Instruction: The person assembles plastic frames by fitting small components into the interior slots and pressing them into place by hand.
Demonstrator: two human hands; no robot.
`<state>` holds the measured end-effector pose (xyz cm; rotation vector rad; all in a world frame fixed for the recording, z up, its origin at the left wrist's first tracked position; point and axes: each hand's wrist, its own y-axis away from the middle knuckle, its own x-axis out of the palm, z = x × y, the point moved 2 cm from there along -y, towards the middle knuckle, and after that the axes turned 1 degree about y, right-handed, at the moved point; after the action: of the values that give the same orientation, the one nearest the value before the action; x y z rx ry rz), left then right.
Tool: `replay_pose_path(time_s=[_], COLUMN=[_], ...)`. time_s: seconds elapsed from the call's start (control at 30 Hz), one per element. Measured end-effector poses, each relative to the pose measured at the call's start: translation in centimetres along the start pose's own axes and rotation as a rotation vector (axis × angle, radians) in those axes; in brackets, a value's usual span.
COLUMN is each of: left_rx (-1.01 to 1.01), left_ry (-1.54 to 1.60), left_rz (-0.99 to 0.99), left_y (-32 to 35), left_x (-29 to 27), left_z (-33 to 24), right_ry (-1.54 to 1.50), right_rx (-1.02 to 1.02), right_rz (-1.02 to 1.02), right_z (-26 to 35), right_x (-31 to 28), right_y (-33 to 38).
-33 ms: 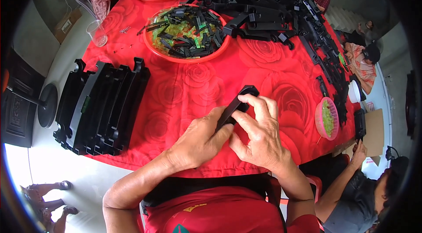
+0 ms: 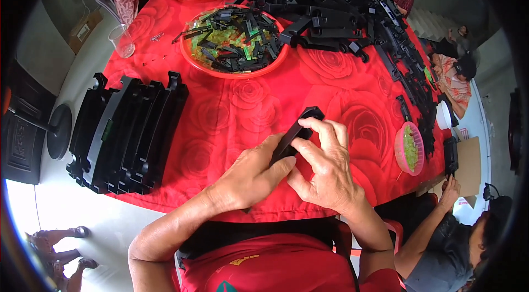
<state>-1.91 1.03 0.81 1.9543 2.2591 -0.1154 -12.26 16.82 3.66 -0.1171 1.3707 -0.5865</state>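
Nothing has shifted between the two views; I keep my left hand (image 2: 250, 173) and right hand (image 2: 325, 173) clasped together around the long black moulded plastic bar (image 2: 295, 133), tilted above the red rose-patterned tablecloth (image 2: 242, 110) at the table's near edge; the fitting step therefore remains in progress; the row of black plastic frames (image 2: 127, 135) lies well to the left.

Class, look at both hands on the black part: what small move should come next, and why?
Probably set the black part onto the black stack at the left. Both hands, left and right, grip it above the red cloth, and like parts already stand there.
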Motion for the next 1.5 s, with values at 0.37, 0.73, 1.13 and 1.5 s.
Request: replay_pose_path(time_s=[0.37, 0.73, 1.13, 1.5], left_rx=[-0.450, -0.151, -0.225, -0.041], left_ry=[0.851, 0.584, 0.248, 0.086], left_rz=[0.238, 0.093, -0.100, -0.224], left_y=[-0.3, 1.4, 2.1, 2.3], left_x=[1.0, 2.9, 3.6, 3.6], left_z=[3.7, 4.4, 4.3, 2.0], right_ry=[-0.042, -0.017, -0.298, -0.194], right_rx=[0.014, 0.135, 0.149, 0.136], right_rz=[0.113, 0.038, -0.070, -0.098], right_z=[0.9, 2.7, 1.6, 1.9], right_x=[-1.0, 1.9, 3.9, 3.0], right_y=[-0.4, 1.3, 2.4, 1.8])
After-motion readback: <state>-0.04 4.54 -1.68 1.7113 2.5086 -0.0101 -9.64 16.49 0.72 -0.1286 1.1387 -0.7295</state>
